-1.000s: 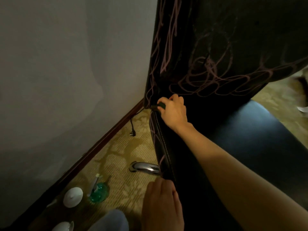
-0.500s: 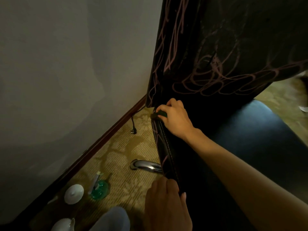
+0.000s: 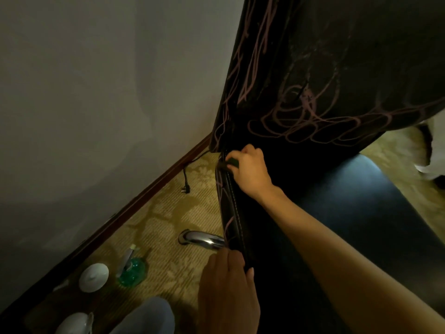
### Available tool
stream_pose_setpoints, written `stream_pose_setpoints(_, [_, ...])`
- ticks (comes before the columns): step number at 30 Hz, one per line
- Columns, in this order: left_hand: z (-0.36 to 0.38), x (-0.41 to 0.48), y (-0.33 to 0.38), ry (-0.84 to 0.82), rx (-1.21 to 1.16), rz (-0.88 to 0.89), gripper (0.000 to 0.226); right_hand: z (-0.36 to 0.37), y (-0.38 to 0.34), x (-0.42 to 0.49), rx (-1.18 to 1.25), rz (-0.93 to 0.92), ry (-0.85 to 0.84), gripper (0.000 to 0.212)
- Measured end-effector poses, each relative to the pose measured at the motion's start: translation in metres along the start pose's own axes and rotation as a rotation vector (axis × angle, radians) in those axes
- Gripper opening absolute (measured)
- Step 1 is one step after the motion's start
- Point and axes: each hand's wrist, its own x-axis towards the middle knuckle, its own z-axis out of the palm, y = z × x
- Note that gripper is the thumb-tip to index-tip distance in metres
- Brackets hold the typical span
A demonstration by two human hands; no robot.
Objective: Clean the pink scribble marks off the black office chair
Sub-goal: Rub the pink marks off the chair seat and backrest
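by the wall (image 3: pixel 96 97), your right hand (image 3: pixel 250 171) pinches a dark pad (image 3: pixel 232 162) on the padded, probably yielding seat edge of the black office chair (image 3: pixel 361 213); your left hand (image 3: pixel 228 292) grips that edge lower, bracing well.

The right hand (image 3: pixel 250 173) holds a dark object (image 3: pixel 233 162) against the chair (image 3: pixel 337 68).

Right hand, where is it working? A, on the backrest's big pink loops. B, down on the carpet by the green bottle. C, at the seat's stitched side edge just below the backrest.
C: the right hand pinches a small dark thing against the seat's stitched edge, under the backrest.
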Motion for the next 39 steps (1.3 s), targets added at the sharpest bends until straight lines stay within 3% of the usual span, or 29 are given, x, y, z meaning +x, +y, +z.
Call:
stream_pose_setpoints(5, [0.001, -0.001, 0.002, 0.014, 0.004, -0.015, 0.016, 0.000, 0.003, -0.022, 0.015, -0.091, 0.003, 0.026])
stream_pose_setpoints(12, [0.000, 0.000, 0.003, -0.026, 0.022, -0.039, 0.013, 0.018, -0.008, 0.038, -0.009, 0.310, 0.210, 0.029])
stream_pose_setpoints(14, [0.001, -0.001, 0.003, -0.049, 0.017, -0.047, 0.020, 0.017, -0.004, 0.039, -0.006, 0.257, 0.171, 0.027])
stream_pose_setpoints(18, [0.003, -0.004, 0.003, -0.126, 0.052, -0.097, 0.046, 0.005, 0.013, 0.008, 0.007, -0.020, 0.025, 0.025])
stream_pose_setpoints(25, [-0.006, -0.009, 0.007, -0.067, 0.006, -0.079, 0.021, -0.016, 0.010, -0.114, 0.006, -0.263, -0.086, 0.020])
stream_pose_setpoints(29, [-0.012, -0.014, 0.009, -0.057, -0.016, -0.071, 0.007, -0.020, 0.003, -0.173, 0.040, -0.159, -0.109, 0.031])
stream_pose_setpoints(31, [-0.017, -0.015, 0.014, -0.087, -0.004, -0.102, 0.016, -0.022, 0.000, -0.175, 0.113, -0.081, -0.055, 0.023])
stream_pose_setpoints(34, [-0.028, -0.020, 0.016, -0.161, -0.043, -0.165, 0.010, -0.034, -0.005, -0.175, 0.188, 0.014, 0.121, 0.020])
stream_pose_setpoints(39, [-0.048, -0.038, 0.006, -0.171, -0.098, -0.174, 0.011, -0.052, -0.012, -0.217, 0.075, -0.056, 0.236, 0.017])
